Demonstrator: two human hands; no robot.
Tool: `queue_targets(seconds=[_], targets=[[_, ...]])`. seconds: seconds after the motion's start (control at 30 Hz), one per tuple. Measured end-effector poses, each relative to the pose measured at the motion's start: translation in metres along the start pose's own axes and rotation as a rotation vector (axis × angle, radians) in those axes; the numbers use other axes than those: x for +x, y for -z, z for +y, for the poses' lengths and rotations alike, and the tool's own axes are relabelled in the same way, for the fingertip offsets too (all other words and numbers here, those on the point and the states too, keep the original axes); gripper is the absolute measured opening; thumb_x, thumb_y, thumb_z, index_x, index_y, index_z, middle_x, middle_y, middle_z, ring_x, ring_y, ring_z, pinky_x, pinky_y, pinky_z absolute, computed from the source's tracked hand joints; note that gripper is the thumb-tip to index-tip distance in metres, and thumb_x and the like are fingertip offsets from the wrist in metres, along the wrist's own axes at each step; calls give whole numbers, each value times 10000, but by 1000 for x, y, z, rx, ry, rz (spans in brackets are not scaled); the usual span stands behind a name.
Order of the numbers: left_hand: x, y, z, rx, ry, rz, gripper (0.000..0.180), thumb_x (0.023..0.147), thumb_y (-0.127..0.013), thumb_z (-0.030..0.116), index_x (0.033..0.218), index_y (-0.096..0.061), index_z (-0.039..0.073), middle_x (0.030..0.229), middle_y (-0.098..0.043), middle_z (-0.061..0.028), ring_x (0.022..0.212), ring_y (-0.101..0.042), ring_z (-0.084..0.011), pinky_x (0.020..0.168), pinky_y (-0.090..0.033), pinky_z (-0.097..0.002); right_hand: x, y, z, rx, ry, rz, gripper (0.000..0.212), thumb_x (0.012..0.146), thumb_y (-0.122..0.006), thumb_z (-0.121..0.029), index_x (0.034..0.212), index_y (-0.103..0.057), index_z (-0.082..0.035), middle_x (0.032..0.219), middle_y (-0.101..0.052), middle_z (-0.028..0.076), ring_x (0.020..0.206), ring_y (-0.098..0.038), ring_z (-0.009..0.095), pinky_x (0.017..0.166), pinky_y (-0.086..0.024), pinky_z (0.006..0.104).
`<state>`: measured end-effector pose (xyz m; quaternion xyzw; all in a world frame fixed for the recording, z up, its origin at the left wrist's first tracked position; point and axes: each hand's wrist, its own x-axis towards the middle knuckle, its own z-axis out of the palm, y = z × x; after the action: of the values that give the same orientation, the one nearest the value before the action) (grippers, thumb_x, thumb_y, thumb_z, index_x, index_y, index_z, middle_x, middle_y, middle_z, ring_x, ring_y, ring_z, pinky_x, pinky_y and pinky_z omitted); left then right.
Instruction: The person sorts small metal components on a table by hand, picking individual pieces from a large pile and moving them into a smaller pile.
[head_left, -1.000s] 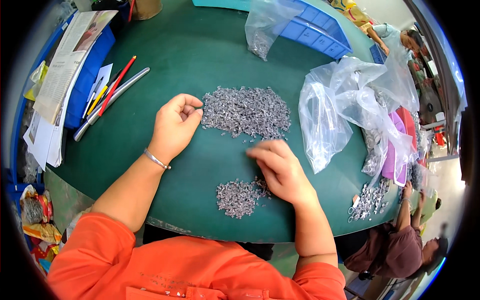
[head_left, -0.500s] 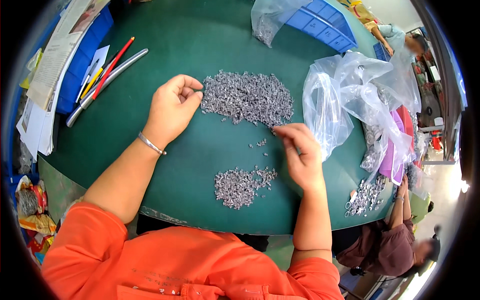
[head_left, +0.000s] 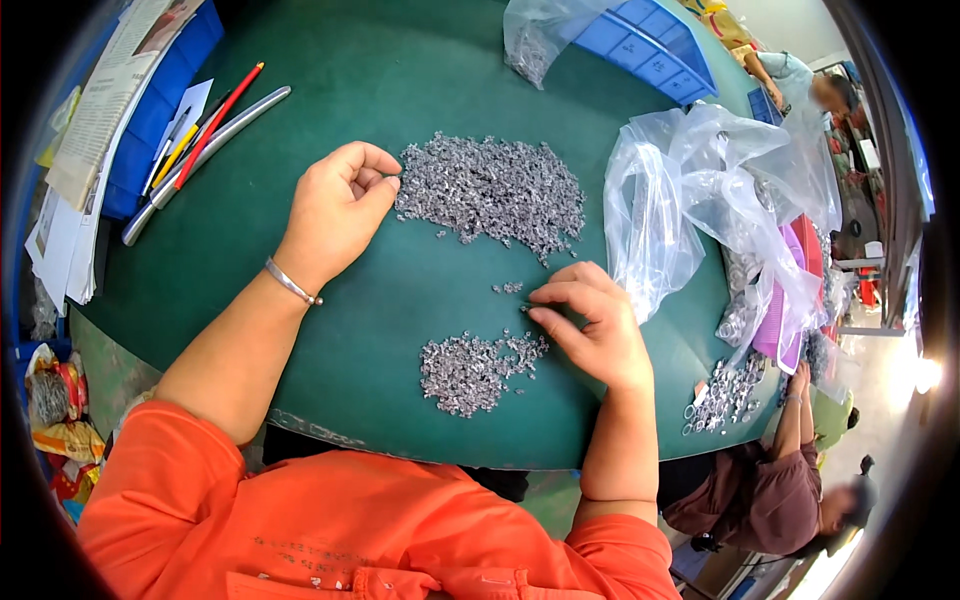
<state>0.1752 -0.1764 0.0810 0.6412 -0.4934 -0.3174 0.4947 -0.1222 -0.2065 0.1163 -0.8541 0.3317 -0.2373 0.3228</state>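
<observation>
A broad heap of small grey metal parts point(head_left: 490, 190) lies on the green table. My left hand point(head_left: 340, 205) rests at the heap's left edge, fingers curled and thumb close to the index finger; whatever may be between the tips is too small to make out. Nearer me is a smaller pile of similar parts point(head_left: 470, 375). Between the two piles, my right hand point(head_left: 595, 325) hovers with thumb and index fingertip slightly apart. A single tiny part lies right by those fingertips, and a few loose parts point(head_left: 508, 287) sit just beyond them.
Clear plastic bags point(head_left: 655, 210) and a purple basket point(head_left: 775, 320) stand at right, near scattered metal rings point(head_left: 725, 395). A blue bin point(head_left: 645, 50) is at the back. Pens point(head_left: 215, 125) and a grey tube point(head_left: 225, 150) lie at left. Co-workers sit at the right.
My right hand has come away from the large heap's lower right edge toward me, down to the loose parts. The left hand stays by the heap. The whole view has shifted slightly.
</observation>
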Motion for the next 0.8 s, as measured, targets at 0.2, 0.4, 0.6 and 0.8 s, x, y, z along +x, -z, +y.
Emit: queue_targets(seconds=[0.2,0.4,0.6,0.8], targets=[[-16,-5,30,-36,8,-98,88,915,-705,30,999,-682,16,840,-642,28,758,-571,-29,693,-482,-200,-2,-4,-1,-159,75,41,142,777,-781,31,898,-728,-20,875,-651,78,823,-623,262,698,-514,360],[-102,-17,104,-823,51,-1111,62,925,-730,105,965,-705,65,1025,-627,-68,988,-608,-177,850,-491,-296,-4,4,4,-88,87,-104,157,771,-761,61,908,-730,-10,884,-660,84,814,-643,253,696,-520,339],[-129,-43,140,-1184,-42,-1419,176,873,-809,122,828,-650,61,956,-627,-49,927,-594,-174,816,-470,-288,-7,10,5,-69,-70,48,124,789,-735,34,899,-722,-22,871,-663,107,836,-653,292,716,-530,377],[-136,-51,137,-1637,12,-1218,298,860,-836,189,986,-599,60,1028,-581,-70,970,-571,-198,879,-455,-325,-4,2,-2,-68,6,-61,134,772,-744,10,898,-724,-31,858,-654,89,825,-630,293,725,-523,384]])
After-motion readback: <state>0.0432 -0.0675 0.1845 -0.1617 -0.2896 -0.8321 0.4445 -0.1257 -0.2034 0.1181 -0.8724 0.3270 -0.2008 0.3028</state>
